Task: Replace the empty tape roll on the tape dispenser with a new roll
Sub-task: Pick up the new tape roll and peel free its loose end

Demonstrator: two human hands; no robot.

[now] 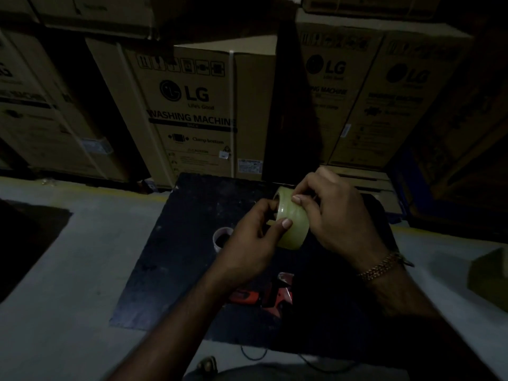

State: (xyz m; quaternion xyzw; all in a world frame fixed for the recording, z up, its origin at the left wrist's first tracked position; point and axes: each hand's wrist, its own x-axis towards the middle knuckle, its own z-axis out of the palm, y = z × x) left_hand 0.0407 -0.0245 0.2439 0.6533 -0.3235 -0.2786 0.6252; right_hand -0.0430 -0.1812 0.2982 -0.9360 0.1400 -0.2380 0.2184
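Note:
A full roll of yellowish clear tape point(293, 224) is held in the air between both hands above a dark mat point(181, 270). My left hand point(255, 237) grips its left side, thumb on the outer face and fingers in the core. My right hand point(338, 213) holds its right side, with the thumb pressing the tape's outer surface. An empty pale tape core point(220, 237) lies on the mat just left of my left hand. The red and black tape dispenser point(264, 295) lies on the mat below my hands, partly hidden by my left forearm.
Large cardboard washing machine boxes point(198, 111) stand in a row right behind the mat. Grey floor point(82, 257) surrounds the mat. A small box point(489, 276) sits at the right edge. A thin cable point(255, 353) loops at the mat's near edge. The scene is dim.

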